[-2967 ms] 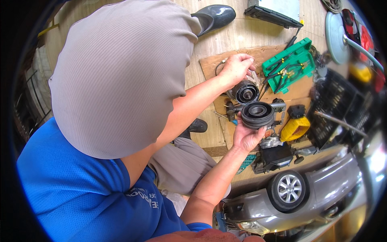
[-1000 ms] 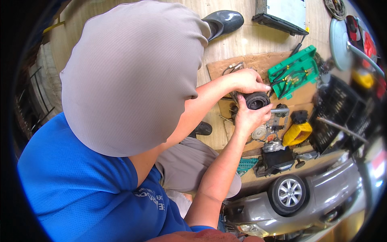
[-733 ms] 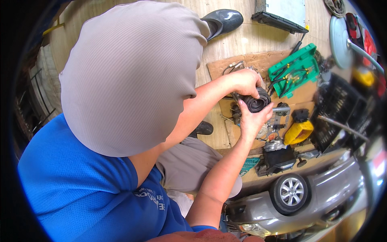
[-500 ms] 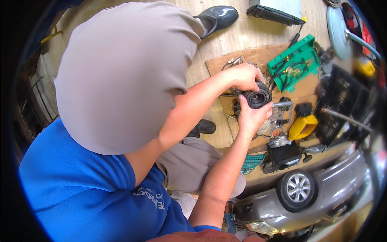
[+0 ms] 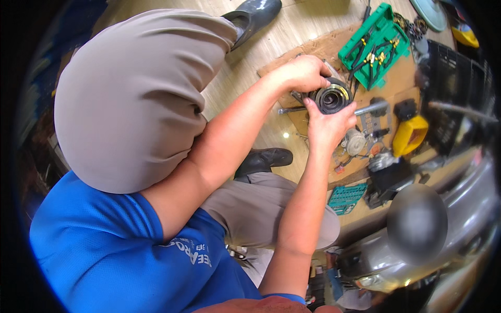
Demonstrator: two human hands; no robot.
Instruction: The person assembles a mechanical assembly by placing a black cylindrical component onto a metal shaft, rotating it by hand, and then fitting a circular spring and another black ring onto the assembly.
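Note:
A dark round pulley [image 5: 332, 97] with a ringed centre and a yellowish highlight sits over a metal part that is mostly hidden. My left hand [image 5: 305, 74] grips its upper left rim, fingers bent over it. My right hand [image 5: 330, 125] holds it from below, thumb on the left side and fingers wrapped to the right. Beneath lies a brown cardboard sheet [image 5: 313, 49]. Just above the pulley is a green open case [image 5: 387, 31] of black-and-yellow pliers. A metal bar [image 5: 371, 108] extends to the right, beside a cylindrical metal part [image 5: 355, 142].
A yellow jug [image 5: 409, 133], black crates [image 5: 446, 78], a black component [image 5: 386, 177] and a teal socket case [image 5: 345, 200] lie to the right. A grey car [image 5: 467, 198] lies beyond, partly blurred. My knees are bent, boots [image 5: 255, 18] on the tiled floor [image 5: 248, 68].
Three seconds ago my right hand held the pulley apart from the metal part; now both hands grip it over that part. The view has shifted, and a yellowish highlight shows on the pulley.

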